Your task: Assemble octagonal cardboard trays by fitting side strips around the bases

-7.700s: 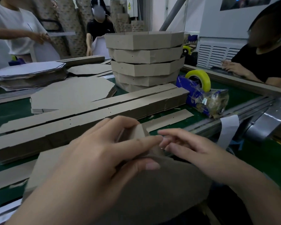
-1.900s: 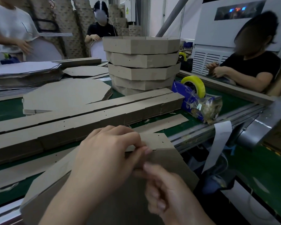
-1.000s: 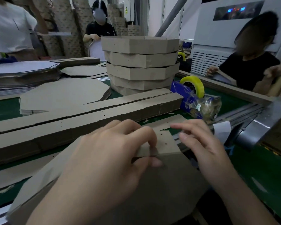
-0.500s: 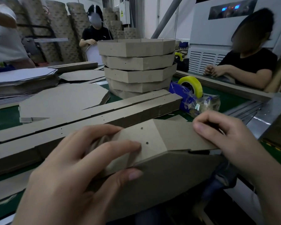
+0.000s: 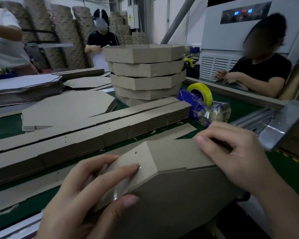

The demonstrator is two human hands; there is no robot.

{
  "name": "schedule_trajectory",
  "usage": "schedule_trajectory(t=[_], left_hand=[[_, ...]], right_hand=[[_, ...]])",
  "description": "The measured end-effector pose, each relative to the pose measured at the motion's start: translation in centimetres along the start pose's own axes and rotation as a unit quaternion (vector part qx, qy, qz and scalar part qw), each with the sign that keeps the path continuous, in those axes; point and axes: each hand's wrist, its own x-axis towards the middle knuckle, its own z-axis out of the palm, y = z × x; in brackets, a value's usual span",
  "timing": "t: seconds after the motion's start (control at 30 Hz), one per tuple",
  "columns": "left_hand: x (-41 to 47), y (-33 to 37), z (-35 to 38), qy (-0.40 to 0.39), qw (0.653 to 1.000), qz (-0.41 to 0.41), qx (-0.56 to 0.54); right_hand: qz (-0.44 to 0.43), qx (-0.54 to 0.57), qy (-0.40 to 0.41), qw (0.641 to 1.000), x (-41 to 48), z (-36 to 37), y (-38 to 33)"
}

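Two hands fit a side strip [image 5: 171, 156] around an octagonal base [image 5: 179, 200] at the near edge of the bench [image 5: 5, 128].
The left hand [image 5: 86, 192] pinches strip against base, with its fingers on the strip's outer face and its thumb on the base. The right hand [image 5: 231, 152] curls its fingers over the strip's upper edge. Bundled strips [image 5: 93, 135] lie just beyond, and a stack of finished trays [image 5: 145, 66] stands farther back.

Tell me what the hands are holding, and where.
Both hold the half-built tray: left hand grips a corner of its side strip, right hand pinches the strip's upper edge.
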Motion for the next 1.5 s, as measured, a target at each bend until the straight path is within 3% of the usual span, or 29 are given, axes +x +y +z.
schedule_trajectory(t=[0.03,0.07,0.13,0.33,0.47,0.53,0.7,1.2,1.33,1.5], left_hand=[[-5.4,-0.9,-2.2,0.014,0.999,0.012,0.035],[-8.9,-2.4,-1.7,0.032,0.999,-0.041,-0.008],[-11.2,-3.7,-2.1,0.021,0.997,-0.073,0.004],[-10.2,-3.9,-2.5,-0.001,0.997,-0.081,0.012],[-8.5,-3.2,-1.7,-0.024,0.997,-0.038,0.056],[-7.7,-2.9,-1.6,-0.032,0.997,-0.042,0.064],[-7.9,-3.7,-2.3,-0.034,0.997,-0.035,0.055],[-6.5,-3.9,-0.8,-0.05,0.991,-0.039,0.117],[-6.1,-4.0,-0.6,-0.046,0.991,-0.043,0.114],[-6.5,-3.8,-0.5,-0.055,0.992,-0.045,0.102]], right_hand=[[0.001,-0.001,-0.004,1.0,-0.2,0.6,0.1],[0.002,-0.002,-0.008,1.0,-0.3,1.1,0.2],[-0.006,-0.011,-0.01,1.0,-0.4,2.0,0.2],[-0.021,-0.014,-0.01,1.0,0.0,3.7,-1.1],[-0.035,-0.027,-0.014,0.999,0.4,5.2,-2.4],[-0.02,-0.007,-0.02,1.0,0.6,5.3,-2.6],[0.116,0.19,-0.106,0.969,1.5,3.6,-0.9],[0.134,0.196,-0.104,0.966,2.0,5.4,1.5],[0.172,0.138,-0.022,0.975,4.7,3.1,4.5],[0.262,-0.062,0.112,0.957,9.9,-2.7,13.0]])
